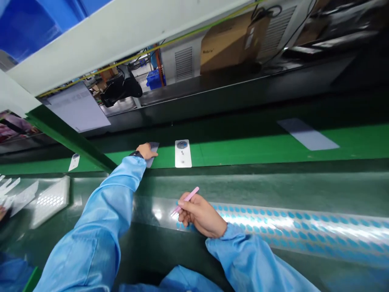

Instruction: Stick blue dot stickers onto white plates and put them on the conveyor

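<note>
Grey panel [150, 163] is at the green strip [231, 156], under the left hand [146, 151]; thumb lies across its face, other fingers mostly hidden, so can't tell if they're clamped on it or just resting. Right hand [200, 215] is closed around pink tweezers [193, 193], tips angled down-left, over the clear film with blue dots [273, 222]. White panel [183, 157] with dark round patch lies just right of the grey one, not touching. Pale sheet [308, 134] is well apart, farther right on same strip
</note>
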A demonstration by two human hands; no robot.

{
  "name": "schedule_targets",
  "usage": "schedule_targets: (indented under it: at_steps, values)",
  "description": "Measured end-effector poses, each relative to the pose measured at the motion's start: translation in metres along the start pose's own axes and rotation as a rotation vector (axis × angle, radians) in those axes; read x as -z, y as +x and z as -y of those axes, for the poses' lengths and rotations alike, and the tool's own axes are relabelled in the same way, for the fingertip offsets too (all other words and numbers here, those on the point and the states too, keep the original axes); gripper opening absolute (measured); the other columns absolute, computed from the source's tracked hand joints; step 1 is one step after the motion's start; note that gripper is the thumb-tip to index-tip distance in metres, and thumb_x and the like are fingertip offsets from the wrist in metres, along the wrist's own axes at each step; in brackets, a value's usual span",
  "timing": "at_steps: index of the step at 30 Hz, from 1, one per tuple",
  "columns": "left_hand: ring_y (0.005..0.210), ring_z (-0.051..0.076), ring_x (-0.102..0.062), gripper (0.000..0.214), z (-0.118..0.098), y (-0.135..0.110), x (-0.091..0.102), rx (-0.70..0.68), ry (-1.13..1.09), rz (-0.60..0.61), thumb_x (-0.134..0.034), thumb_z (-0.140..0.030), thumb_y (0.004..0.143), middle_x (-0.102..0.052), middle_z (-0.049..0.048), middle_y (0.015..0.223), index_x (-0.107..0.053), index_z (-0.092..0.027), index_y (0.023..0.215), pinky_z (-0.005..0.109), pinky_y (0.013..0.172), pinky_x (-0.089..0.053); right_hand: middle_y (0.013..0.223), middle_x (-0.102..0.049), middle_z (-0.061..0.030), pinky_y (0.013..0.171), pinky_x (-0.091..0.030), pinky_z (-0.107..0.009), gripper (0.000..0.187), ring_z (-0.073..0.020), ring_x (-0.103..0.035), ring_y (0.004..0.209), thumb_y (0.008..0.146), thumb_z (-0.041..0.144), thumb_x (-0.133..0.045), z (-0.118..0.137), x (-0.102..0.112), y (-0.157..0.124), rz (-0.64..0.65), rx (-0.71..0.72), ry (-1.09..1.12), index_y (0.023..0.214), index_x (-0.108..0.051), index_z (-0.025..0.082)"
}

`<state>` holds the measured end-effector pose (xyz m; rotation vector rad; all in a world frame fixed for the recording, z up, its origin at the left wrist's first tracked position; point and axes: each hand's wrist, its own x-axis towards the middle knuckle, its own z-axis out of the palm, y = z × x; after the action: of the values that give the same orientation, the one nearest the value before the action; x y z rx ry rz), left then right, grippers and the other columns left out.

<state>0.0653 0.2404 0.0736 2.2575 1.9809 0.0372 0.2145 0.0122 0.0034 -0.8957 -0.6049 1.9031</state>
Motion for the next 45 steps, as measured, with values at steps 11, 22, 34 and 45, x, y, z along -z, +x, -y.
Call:
schedule_targets:
  at_steps: [11, 22, 34, 45]
  values:
    - [0.095, 0.021, -0.064, 0.031, -0.003, -0.027, 0.042, -0.031, -0.079, -0.222, -0.048, -0.013, 0.083, -0.071, 0.0082, 0.097, -0.064, -0.018, 0.109, 0.027, 0.083, -0.047, 0.048, -0.063, 0.0004, 0.04, -0.044, -0.019, 0.044, -0.0109, -0.058, 0.041, 0.059, 0.05, -0.083, 0.004, 0.0, -0.005, -0.005, 0.013, -0.043, 0.065, -0.054, 0.017]
    - [0.061, 0.01, -0.057, 0.015, 0.04, -0.233, -0.049, -0.054, -0.749, 0.252, -0.052, -0.023, 0.076, -0.064, -0.0026, 0.069, -0.064, -0.018, 0.084, 0.02, 0.057, -0.043, 0.046, -0.057, 0.0019, 0.036, -0.036, -0.021, 0.037, -0.0097, -0.049, 0.037, 0.06, 0.048, -0.079, 0.024, -0.002, -0.016, -0.045, 0.066, -0.111, 0.058, -0.054, 0.02]
    - [0.057, 0.01, -0.054, 0.005, 0.054, -0.251, -0.06, -0.041, -0.782, 0.223, -0.054, -0.024, 0.078, -0.056, -0.0073, 0.061, -0.05, -0.022, 0.078, 0.021, 0.057, -0.04, 0.06, -0.068, -0.0043, 0.05, -0.051, -0.025, 0.028, -0.0138, -0.062, 0.051, 0.068, 0.042, -0.076, 0.025, -0.004, -0.019, -0.248, 0.055, -0.777, 0.071, -0.062, 0.018]
    - [0.07, 0.018, -0.065, 0.023, 0.045, -0.255, -0.065, -0.243, -0.339, 0.29, -0.063, -0.032, 0.081, -0.067, -0.0006, 0.078, -0.061, -0.023, 0.102, 0.027, 0.065, -0.049, 0.058, -0.068, -0.0047, 0.049, -0.053, -0.024, 0.036, -0.0133, -0.062, 0.051, 0.06, 0.044, -0.083, 0.031, 0.004, -0.003, -0.252, -0.126, -0.729, 0.067, -0.061, 0.017]
